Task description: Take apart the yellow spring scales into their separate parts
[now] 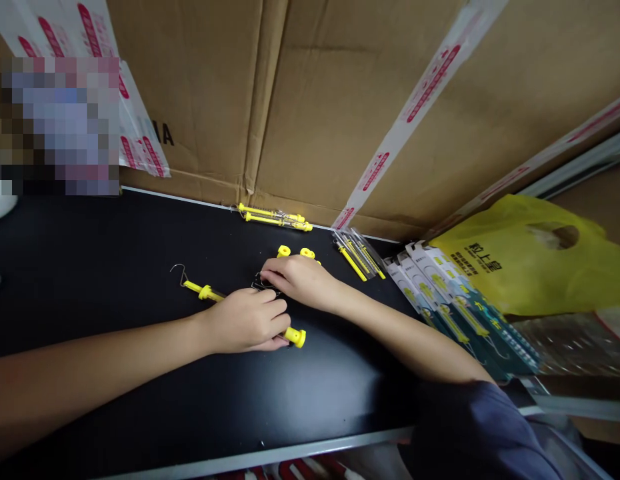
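My left hand is wrapped round a yellow spring scale lying slantwise over the black table. The scale's wire hook sticks out to the left and its yellow end cap shows at the right of my fingers. My right hand touches my left one from above; its fingers are closed at some small dark wire pieces, whose shape is partly hidden. Just behind my right hand stand two yellow caps, partly covered by it.
Two more spring scales lie at the table's back edge against a large cardboard box. To the right are clear tubes with yellow strips, printed packages and a yellow plastic bag.
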`<state>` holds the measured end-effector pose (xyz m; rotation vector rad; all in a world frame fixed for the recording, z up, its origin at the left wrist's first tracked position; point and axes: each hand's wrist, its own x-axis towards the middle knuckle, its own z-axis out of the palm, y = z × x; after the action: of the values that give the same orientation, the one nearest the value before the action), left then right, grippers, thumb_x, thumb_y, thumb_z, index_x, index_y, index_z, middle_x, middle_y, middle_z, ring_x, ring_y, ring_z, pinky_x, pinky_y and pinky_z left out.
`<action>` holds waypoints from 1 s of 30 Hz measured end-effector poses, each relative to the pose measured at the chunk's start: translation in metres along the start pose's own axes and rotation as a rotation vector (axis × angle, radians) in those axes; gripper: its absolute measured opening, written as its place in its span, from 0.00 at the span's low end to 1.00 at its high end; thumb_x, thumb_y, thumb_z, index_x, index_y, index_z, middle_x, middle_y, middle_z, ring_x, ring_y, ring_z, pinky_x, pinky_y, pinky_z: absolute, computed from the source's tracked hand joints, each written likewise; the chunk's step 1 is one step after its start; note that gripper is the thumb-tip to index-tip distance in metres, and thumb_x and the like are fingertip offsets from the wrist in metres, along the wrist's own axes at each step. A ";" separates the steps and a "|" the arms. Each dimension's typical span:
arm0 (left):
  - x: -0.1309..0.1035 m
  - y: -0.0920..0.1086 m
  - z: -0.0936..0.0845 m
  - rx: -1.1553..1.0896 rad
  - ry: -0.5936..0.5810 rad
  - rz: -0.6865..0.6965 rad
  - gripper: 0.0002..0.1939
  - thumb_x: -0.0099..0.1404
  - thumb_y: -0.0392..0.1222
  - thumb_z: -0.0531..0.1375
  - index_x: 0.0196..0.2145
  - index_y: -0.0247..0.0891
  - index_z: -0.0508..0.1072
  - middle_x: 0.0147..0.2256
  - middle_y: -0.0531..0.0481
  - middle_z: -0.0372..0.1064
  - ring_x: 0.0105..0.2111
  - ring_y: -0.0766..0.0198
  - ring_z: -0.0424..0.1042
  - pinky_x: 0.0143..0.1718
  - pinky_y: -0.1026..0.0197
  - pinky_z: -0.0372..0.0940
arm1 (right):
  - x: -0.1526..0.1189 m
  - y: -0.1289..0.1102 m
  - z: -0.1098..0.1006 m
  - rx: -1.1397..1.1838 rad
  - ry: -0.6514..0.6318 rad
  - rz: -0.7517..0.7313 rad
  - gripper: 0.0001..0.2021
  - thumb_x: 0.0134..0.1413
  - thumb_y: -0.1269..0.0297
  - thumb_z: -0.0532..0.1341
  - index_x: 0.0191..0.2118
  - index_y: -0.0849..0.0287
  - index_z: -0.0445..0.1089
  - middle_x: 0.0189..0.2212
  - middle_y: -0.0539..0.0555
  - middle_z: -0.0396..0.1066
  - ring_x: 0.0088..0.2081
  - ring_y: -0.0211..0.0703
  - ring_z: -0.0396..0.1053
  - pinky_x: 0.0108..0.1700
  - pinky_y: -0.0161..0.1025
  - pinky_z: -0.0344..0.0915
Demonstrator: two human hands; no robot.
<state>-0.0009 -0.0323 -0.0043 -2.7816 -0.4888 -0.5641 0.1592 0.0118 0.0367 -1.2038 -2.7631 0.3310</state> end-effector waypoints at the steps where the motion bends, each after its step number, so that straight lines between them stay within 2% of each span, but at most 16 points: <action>1: 0.000 0.000 0.000 -0.002 -0.001 -0.001 0.11 0.63 0.48 0.55 0.29 0.38 0.67 0.26 0.53 0.64 0.29 0.63 0.62 0.29 0.61 0.54 | 0.003 -0.001 0.002 0.002 -0.002 0.002 0.12 0.62 0.63 0.52 0.35 0.60 0.70 0.30 0.54 0.72 0.31 0.38 0.67 0.32 0.33 0.54; 5: -0.001 0.000 -0.001 -0.005 -0.008 -0.010 0.11 0.63 0.48 0.55 0.29 0.38 0.67 0.26 0.53 0.64 0.28 0.63 0.62 0.28 0.60 0.53 | 0.008 0.003 0.007 -0.013 0.061 0.003 0.11 0.62 0.63 0.53 0.36 0.60 0.70 0.33 0.54 0.71 0.33 0.37 0.66 0.34 0.33 0.55; 8: -0.001 -0.001 -0.001 -0.018 -0.010 -0.015 0.10 0.63 0.47 0.55 0.29 0.38 0.67 0.27 0.53 0.64 0.29 0.63 0.63 0.28 0.60 0.53 | 0.000 0.006 0.003 -0.018 0.136 0.034 0.08 0.60 0.65 0.54 0.38 0.59 0.69 0.35 0.53 0.70 0.34 0.37 0.66 0.34 0.33 0.56; 12: 0.000 -0.002 0.001 -0.063 -0.013 -0.059 0.11 0.64 0.47 0.54 0.29 0.38 0.67 0.28 0.53 0.65 0.30 0.63 0.63 0.29 0.60 0.53 | -0.034 0.005 0.002 0.086 0.243 0.065 0.09 0.61 0.65 0.52 0.38 0.59 0.68 0.33 0.53 0.70 0.34 0.38 0.66 0.36 0.34 0.59; 15: 0.000 -0.003 0.001 -0.076 -0.017 -0.102 0.12 0.65 0.48 0.54 0.29 0.38 0.66 0.28 0.53 0.66 0.30 0.63 0.63 0.30 0.60 0.54 | -0.069 0.003 0.012 0.197 0.274 0.044 0.11 0.63 0.64 0.49 0.39 0.60 0.67 0.32 0.54 0.69 0.34 0.39 0.66 0.39 0.36 0.61; 17: 0.000 -0.004 0.001 -0.075 -0.023 -0.125 0.12 0.65 0.48 0.53 0.30 0.38 0.67 0.28 0.53 0.65 0.30 0.63 0.63 0.30 0.60 0.54 | -0.086 0.004 0.021 0.198 0.289 0.011 0.11 0.61 0.62 0.52 0.43 0.60 0.66 0.32 0.54 0.68 0.33 0.40 0.66 0.38 0.37 0.62; 19: 0.000 -0.004 0.002 -0.075 -0.026 -0.141 0.12 0.65 0.48 0.53 0.31 0.38 0.67 0.29 0.53 0.65 0.30 0.63 0.64 0.29 0.60 0.54 | -0.095 0.006 0.028 0.163 0.311 -0.027 0.15 0.56 0.58 0.57 0.46 0.60 0.64 0.35 0.55 0.68 0.36 0.42 0.66 0.39 0.39 0.63; 21: 0.000 -0.004 0.002 -0.071 -0.023 -0.152 0.11 0.66 0.48 0.53 0.31 0.38 0.68 0.29 0.52 0.66 0.31 0.63 0.64 0.29 0.61 0.54 | -0.097 0.008 0.031 0.126 0.305 -0.036 0.20 0.52 0.55 0.61 0.47 0.59 0.63 0.37 0.56 0.69 0.38 0.44 0.66 0.41 0.40 0.64; 23: 0.000 -0.005 0.002 -0.063 -0.018 -0.157 0.12 0.66 0.48 0.53 0.32 0.38 0.68 0.29 0.52 0.66 0.30 0.63 0.64 0.30 0.61 0.54 | -0.096 0.009 0.032 0.104 0.309 -0.046 0.20 0.50 0.53 0.62 0.46 0.58 0.63 0.38 0.57 0.69 0.39 0.45 0.66 0.42 0.41 0.64; 30: 0.000 -0.006 0.003 -0.053 -0.014 -0.159 0.12 0.66 0.47 0.52 0.32 0.38 0.69 0.29 0.52 0.65 0.30 0.64 0.63 0.30 0.62 0.54 | -0.093 0.010 0.036 0.156 0.311 -0.039 0.11 0.54 0.58 0.60 0.41 0.58 0.65 0.33 0.54 0.68 0.35 0.41 0.66 0.39 0.38 0.64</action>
<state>-0.0025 -0.0259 -0.0055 -2.8153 -0.7137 -0.6003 0.2231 -0.0556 -0.0018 -1.0619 -2.4424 0.3178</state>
